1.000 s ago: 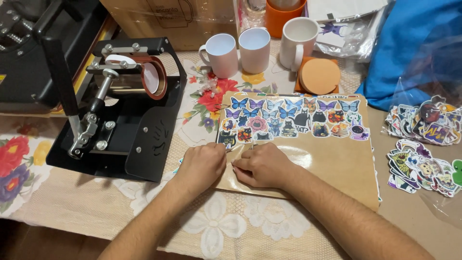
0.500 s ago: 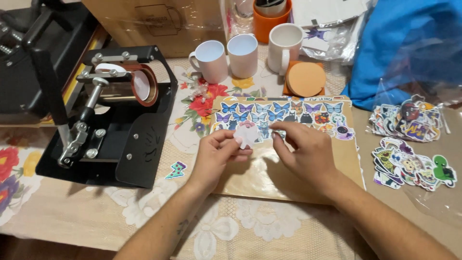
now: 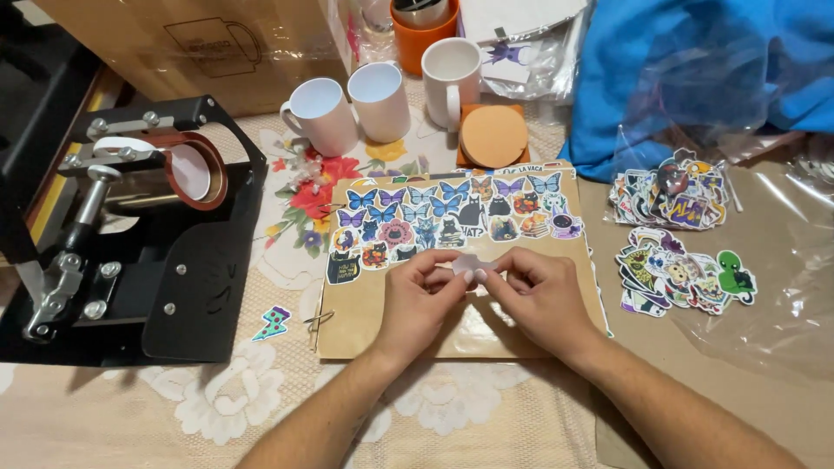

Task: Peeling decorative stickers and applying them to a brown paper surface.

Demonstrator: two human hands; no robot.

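Both hands now pinch a small pale sticker (image 3: 470, 264), its face hidden.

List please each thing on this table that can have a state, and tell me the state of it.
Left hand: pinching the small white sticker.
Right hand: pinching the same sticker.
Small white sticker: held above the brown board, blank side showing.
Brown board: flat, upper part covered with stickers.
Mug press: open, no mug inside.
Three white mugs: upright, empty.
Loose sticker piles: spread on clear plastic.
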